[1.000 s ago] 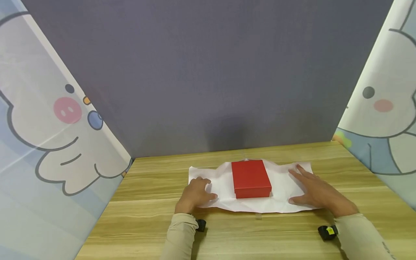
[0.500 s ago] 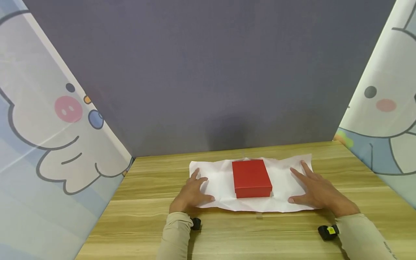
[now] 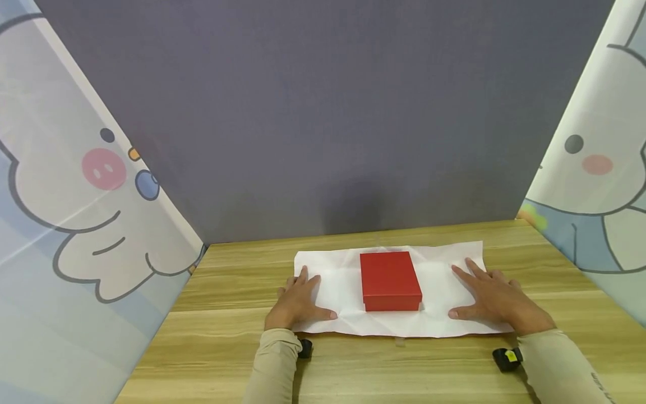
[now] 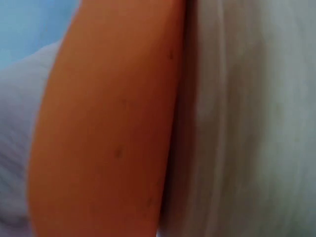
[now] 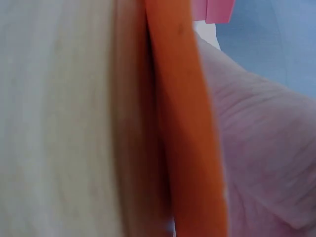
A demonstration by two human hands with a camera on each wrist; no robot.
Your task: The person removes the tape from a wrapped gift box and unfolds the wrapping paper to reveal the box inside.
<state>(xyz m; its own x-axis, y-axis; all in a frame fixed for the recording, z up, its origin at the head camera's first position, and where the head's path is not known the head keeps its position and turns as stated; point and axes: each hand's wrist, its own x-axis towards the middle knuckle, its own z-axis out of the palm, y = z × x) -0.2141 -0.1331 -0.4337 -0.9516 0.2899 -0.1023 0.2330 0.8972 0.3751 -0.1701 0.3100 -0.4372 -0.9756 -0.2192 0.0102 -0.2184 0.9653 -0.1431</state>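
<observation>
A red lidded box (image 3: 390, 275) sits near the middle of a creased white sheet of paper (image 3: 338, 289), which lies lengthwise across the table. On the paper's left end rests my left hand (image 3: 298, 306), its fingers and thumb spread. The right hand (image 3: 497, 300) lies over the opposite end with fingers splayed. Neither hand touches the box. In the right wrist view a corner of the box (image 5: 218, 10) shows pinkish at the top, beside part of the right hand (image 5: 261, 133). An orange strip (image 4: 106, 123) fills much of the left wrist view, and the left fingers are hidden there.
The wood-grain table (image 3: 222, 314) extends on both sides of the paper. A grey panel (image 3: 333, 123) stands behind it, with cartoon-printed curtains (image 3: 65, 168) at the sides. Black wrist cameras (image 3: 506, 359) hang by both sleeves.
The left hand has moved slightly left and its fingers have spread out. The paper lies flatter at both ends, and it and the box have shifted slightly nearer. The right hand stays nearly in place.
</observation>
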